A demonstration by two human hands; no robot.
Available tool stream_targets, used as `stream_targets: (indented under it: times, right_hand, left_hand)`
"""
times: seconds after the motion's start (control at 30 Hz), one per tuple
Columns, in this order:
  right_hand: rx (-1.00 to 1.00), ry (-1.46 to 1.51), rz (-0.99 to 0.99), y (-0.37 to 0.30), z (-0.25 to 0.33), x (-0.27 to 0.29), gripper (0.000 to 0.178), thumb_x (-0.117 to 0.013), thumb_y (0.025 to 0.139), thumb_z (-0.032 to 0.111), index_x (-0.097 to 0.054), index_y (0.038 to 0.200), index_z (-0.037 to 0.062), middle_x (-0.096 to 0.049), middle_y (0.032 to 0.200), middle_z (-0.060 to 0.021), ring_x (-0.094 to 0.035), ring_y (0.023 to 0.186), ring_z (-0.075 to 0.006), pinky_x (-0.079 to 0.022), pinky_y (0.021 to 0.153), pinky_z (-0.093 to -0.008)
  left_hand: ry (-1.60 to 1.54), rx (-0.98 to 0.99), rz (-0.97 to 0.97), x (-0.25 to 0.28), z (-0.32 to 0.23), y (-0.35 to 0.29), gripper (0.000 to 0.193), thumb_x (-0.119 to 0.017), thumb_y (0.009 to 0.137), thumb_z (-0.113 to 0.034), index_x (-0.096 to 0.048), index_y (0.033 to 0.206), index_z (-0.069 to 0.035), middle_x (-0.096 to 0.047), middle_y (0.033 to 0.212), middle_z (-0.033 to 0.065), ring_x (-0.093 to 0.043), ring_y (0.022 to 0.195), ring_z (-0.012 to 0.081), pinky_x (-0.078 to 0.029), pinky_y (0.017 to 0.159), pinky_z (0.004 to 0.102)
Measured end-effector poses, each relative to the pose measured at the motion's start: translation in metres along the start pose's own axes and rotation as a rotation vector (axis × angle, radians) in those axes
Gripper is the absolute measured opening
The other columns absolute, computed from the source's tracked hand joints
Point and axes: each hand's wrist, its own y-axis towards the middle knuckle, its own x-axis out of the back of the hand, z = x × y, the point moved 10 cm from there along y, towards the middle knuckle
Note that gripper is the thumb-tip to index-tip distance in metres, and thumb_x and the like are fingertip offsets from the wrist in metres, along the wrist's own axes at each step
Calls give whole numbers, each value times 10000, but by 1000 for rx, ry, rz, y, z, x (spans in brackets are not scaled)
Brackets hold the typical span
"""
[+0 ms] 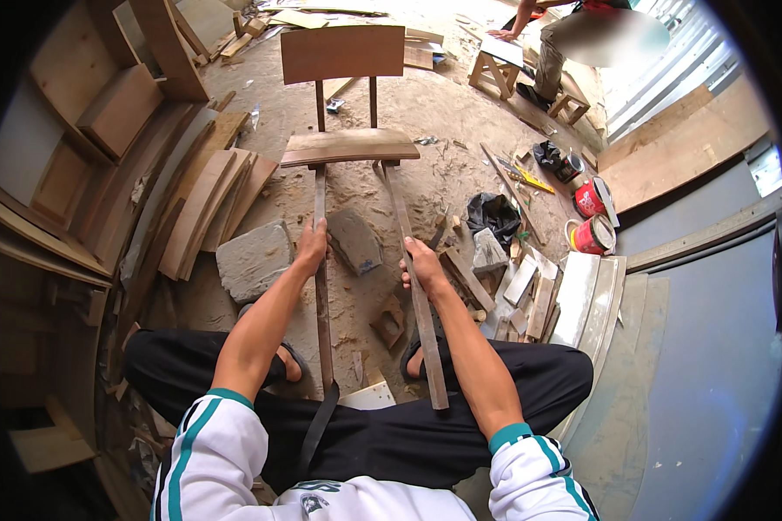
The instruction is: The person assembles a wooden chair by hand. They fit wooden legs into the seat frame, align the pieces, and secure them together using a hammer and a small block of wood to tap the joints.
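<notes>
In front of me is a wooden chair [349,148] with a flat seat and a rectangular backrest [343,56] standing beyond it. Two long, narrow legs run from the seat toward my lap. My left hand [311,247] is closed around the left leg [323,326]. Around the right leg [429,352], which slants a little outward, the fingers of my right hand [421,264] are wrapped. A dark strap-like strip [318,432] lies over my trousers by the left leg's near end. Between the legs, a dark stone block [354,241] rests on the ground.
A grey stone block [255,259] lies left of my left hand. Curved boards [202,204] and wooden furniture line the left. Wood offcuts [521,282], a black bag [493,211], a yellow-handled tool [528,178] and red cans [593,198] lie right. Another person's hand [500,35] touches a stool [498,54].
</notes>
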Motion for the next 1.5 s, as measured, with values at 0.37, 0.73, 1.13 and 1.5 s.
stream_targets:
  times: [0.37,0.73,1.13,1.5]
  right_hand:
    - [16,28,-36,2,-12,-1,421,-448,1010,413,-480,1322,132,-524,678,-8,-492,459,-108,-459,427,-288]
    - [-3,30,-54,5,-14,6,492,-475,998,428,-458,1387,127,-530,677,-16,-485,454,-114,-454,423,-292]
    - [16,38,-54,14,-13,4,453,-487,990,424,-503,1332,128,-538,694,-14,-502,476,-114,-455,440,-295]
    - [-23,105,-14,13,-16,-2,456,-489,987,437,-493,1323,130,-535,689,-13,-498,471,-119,-453,438,-300]
  left_hand:
    - [-81,47,-24,4,-1,-5,358,-482,1002,-364,-487,1217,-78,-531,723,55,-528,498,160,-457,425,330]
    - [-26,104,-58,6,-2,-8,392,-496,989,-412,-531,909,-29,-545,708,57,-545,516,169,-468,446,336]
    - [-44,87,-32,-1,1,-1,395,-489,985,-425,-499,1019,-31,-542,759,59,-545,553,170,-469,447,344]
    - [-24,155,-53,3,11,2,397,-474,992,-427,-490,1040,-33,-541,774,63,-546,561,178,-470,452,348]
